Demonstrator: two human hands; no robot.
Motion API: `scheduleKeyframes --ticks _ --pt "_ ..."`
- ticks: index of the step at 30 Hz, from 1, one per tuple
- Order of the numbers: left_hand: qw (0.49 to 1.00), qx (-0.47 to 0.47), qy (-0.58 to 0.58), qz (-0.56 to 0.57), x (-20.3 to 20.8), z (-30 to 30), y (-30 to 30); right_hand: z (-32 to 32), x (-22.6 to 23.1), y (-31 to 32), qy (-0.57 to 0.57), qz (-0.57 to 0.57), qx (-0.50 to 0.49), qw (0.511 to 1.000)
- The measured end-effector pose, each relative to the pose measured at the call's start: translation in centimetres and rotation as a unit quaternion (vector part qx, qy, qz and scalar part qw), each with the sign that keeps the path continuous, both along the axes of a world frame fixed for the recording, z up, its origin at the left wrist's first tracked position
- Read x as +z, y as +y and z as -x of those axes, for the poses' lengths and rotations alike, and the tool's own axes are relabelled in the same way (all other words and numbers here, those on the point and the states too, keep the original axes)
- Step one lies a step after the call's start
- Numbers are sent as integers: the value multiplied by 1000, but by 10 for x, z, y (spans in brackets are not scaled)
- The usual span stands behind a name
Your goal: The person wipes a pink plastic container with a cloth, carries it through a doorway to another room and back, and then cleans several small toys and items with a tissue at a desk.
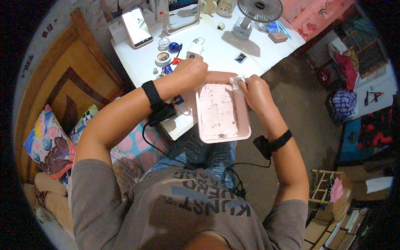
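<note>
Your left hand is closed, with its fingers curled, just at the far left corner of the shallow, rectangular pink tray; the fingertips are hidden, so I cannot tell if they grip the rim. Your right hand is narrow, and between its thumb and fingers it holds a crumpled white tissue-like piece at the far right corner of the tray. The tray is in front of your body, partly above your lap, beside the near edge of the white table, and its inner floor carries dark, scattered smudges. Around each of your wrists there is a black strap, with a dark cable near it. Beyond your left hand, on the table, stand a small white box-like object and, to the left, a round white container with a brownish top. Farther back are a lit smartphone leaning upright and a white-framed mirror. On the right side stands a round-headed grey fan, and nearer lies a small black coiled object.
</note>
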State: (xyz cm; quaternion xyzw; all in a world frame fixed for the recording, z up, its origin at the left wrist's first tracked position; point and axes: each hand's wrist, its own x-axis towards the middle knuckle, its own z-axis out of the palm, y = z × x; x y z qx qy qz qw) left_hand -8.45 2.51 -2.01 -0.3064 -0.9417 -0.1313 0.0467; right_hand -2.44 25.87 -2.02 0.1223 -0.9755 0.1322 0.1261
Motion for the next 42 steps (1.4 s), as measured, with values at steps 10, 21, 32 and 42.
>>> scheduleKeyframes --ticks 10,21,32,42 --pt "994 -7 -84 -72 9 2 -2 45 16 -31 12 -54 164 985" --pt "980 78 -85 -165 -19 17 -29 65 12 -48 24 -56 155 986" --pt "968 109 -115 -193 -14 16 -36 17 5 33 -18 -50 46 998" --pt "959 94 -72 -257 -26 18 -35 14 0 38 -34 34 -21 999"
